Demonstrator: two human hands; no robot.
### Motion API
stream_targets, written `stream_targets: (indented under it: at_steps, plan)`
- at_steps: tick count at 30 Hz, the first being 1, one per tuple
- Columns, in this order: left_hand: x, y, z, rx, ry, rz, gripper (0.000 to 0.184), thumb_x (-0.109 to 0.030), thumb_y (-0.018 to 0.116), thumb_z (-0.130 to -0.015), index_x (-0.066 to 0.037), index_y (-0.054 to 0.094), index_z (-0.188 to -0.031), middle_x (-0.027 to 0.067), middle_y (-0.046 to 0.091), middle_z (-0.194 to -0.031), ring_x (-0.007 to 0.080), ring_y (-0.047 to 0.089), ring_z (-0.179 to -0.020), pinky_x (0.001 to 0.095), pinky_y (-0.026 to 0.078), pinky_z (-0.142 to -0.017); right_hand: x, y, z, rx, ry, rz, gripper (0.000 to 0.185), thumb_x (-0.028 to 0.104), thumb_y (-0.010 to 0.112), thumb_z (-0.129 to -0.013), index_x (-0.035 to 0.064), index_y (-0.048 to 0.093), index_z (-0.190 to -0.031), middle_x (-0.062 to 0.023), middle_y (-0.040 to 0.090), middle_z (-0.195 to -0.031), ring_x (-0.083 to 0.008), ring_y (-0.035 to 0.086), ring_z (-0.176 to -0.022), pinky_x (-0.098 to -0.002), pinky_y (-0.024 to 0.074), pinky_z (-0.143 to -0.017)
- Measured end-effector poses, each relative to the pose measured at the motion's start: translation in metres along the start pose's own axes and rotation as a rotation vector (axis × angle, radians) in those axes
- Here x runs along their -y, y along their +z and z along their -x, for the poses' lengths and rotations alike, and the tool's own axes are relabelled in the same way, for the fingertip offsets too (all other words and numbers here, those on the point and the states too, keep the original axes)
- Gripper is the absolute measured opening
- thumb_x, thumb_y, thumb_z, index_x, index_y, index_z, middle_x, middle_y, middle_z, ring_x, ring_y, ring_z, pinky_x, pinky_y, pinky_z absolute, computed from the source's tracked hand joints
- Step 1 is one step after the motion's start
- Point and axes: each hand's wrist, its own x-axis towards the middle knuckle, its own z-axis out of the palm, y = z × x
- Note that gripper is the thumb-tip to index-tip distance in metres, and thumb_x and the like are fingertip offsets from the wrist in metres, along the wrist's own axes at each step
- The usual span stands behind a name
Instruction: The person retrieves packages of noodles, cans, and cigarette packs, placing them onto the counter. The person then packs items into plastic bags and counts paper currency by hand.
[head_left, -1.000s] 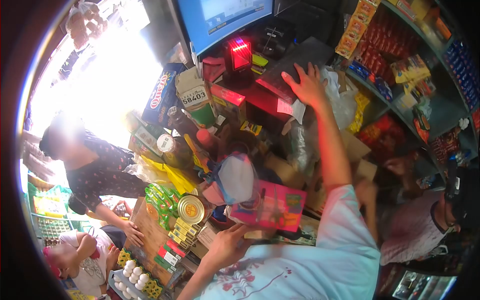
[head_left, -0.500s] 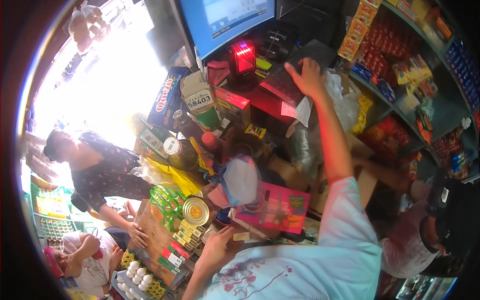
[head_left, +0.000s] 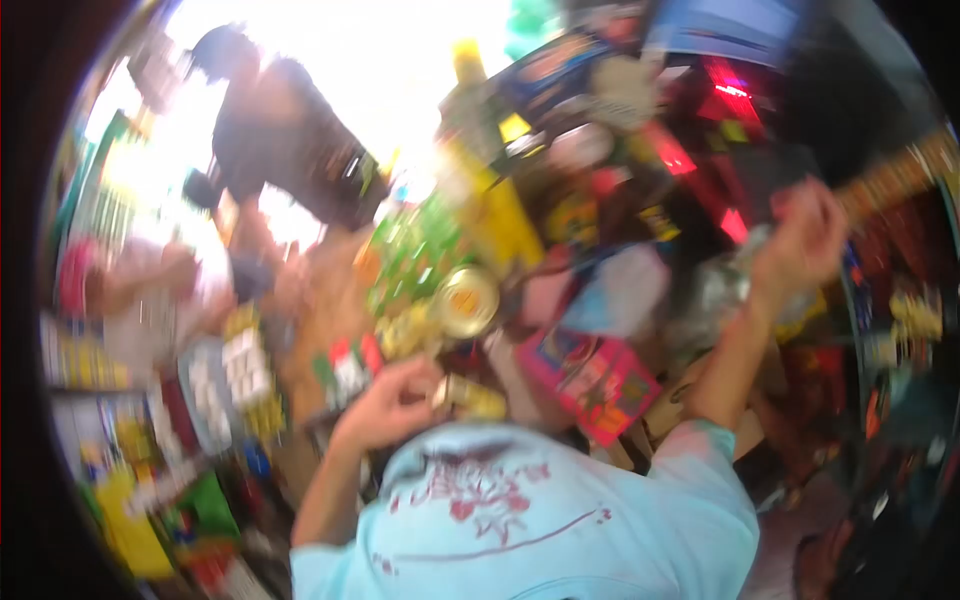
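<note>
Motion blurs the whole view. My left hand (head_left: 392, 402), low in the middle, has curled fingers closed on the end of a small yellowish box (head_left: 472, 398); its print is unreadable. Just beyond that hand are small red, white and green packs (head_left: 348, 368) and a round tin can (head_left: 467, 301), lid up. My right hand (head_left: 803, 238) is raised at the right, near the dark keyboard (head_left: 765, 180); its fingers are too smeared to read. A pink printed packet (head_left: 588, 380) lies between my two arms.
Green packets (head_left: 420, 250) and a yellow bag (head_left: 500, 215) crowd the counter (head_left: 325, 290). A red-lit scanner (head_left: 733, 92) stands by the monitor (head_left: 730, 30). Egg trays (head_left: 207, 395) sit at the left. Two people are across the counter; goods line shelves at right.
My view has swung left, shifting the counter items rightward and up. The right hand has lifted off the keyboard. My left hand has moved with the small box, away from the packet.
</note>
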Motion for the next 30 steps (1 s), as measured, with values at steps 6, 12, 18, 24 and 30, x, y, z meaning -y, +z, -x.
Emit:
stream_targets:
  at_steps: [6, 12, 18, 24, 30]
  plan:
    - [0.012, -0.019, 0.041, -0.226, 0.093, -0.138, 0.026, 0.001, 0.070, -0.084, -0.001, 0.063, -0.108, 0.0052, 0.068, -0.103, 0.0103, 0.066, -0.093, 0.0273, 0.054, -0.081, 0.115, -0.017, 0.205, 1.075, -0.020, -0.353, 0.025, 0.026, 0.057, -0.104, 0.0035, 0.068, -0.106, -0.0080, 0.059, -0.063, -0.0177, 0.055, -0.054, -0.0308, 0.0420, -0.052]
    - [0.067, 0.011, 0.058, -0.405, 0.599, -0.606, 0.043, 0.003, 0.081, -0.068, -0.008, 0.072, -0.108, 0.0090, 0.072, -0.119, 0.0274, 0.074, -0.101, 0.0388, 0.062, -0.086, 0.153, 0.021, 0.294, 1.280, 2.014, -0.416, 0.038, 0.036, 0.062, -0.105, 0.0023, 0.059, -0.123, -0.0047, 0.069, -0.080, -0.0173, 0.067, -0.068, -0.0290, 0.0520, -0.068]
    - [0.103, -0.041, 0.088, -0.698, 0.472, -0.785, 0.074, -0.015, 0.094, -0.064, -0.011, 0.061, -0.131, 0.0155, 0.058, -0.135, 0.0395, 0.060, -0.122, 0.0478, 0.052, -0.102, 0.162, 0.094, 0.333, 1.589, 0.582, -0.093, 0.035, 0.031, 0.067, -0.101, -0.0003, 0.061, -0.116, -0.0191, 0.076, -0.092, -0.0331, 0.075, -0.084, -0.0418, 0.0578, -0.072]
    - [0.132, -0.108, 0.066, -0.760, 0.226, -1.095, 0.106, -0.040, 0.094, -0.064, -0.011, 0.044, -0.153, 0.0138, 0.045, -0.152, 0.0360, 0.038, -0.147, 0.0678, 0.023, -0.121, 0.155, 0.154, 0.366, 1.643, 0.096, 0.237, 0.040, 0.033, 0.070, -0.097, -0.0007, 0.063, -0.116, -0.0245, 0.073, -0.086, -0.0418, 0.073, -0.084, -0.0494, 0.0565, -0.076]
    - [0.148, -0.122, 0.027, -0.642, 0.264, -1.249, 0.112, -0.058, 0.091, -0.060, -0.008, 0.047, -0.151, 0.0109, 0.051, -0.147, 0.0327, 0.040, -0.147, 0.0807, 0.007, -0.118, 0.171, 0.167, 0.386, 1.583, 0.018, 0.360, 0.046, 0.038, 0.072, -0.093, -0.0017, 0.062, -0.113, -0.0263, 0.073, -0.085, -0.0452, 0.072, -0.084, -0.0547, 0.0566, -0.074]
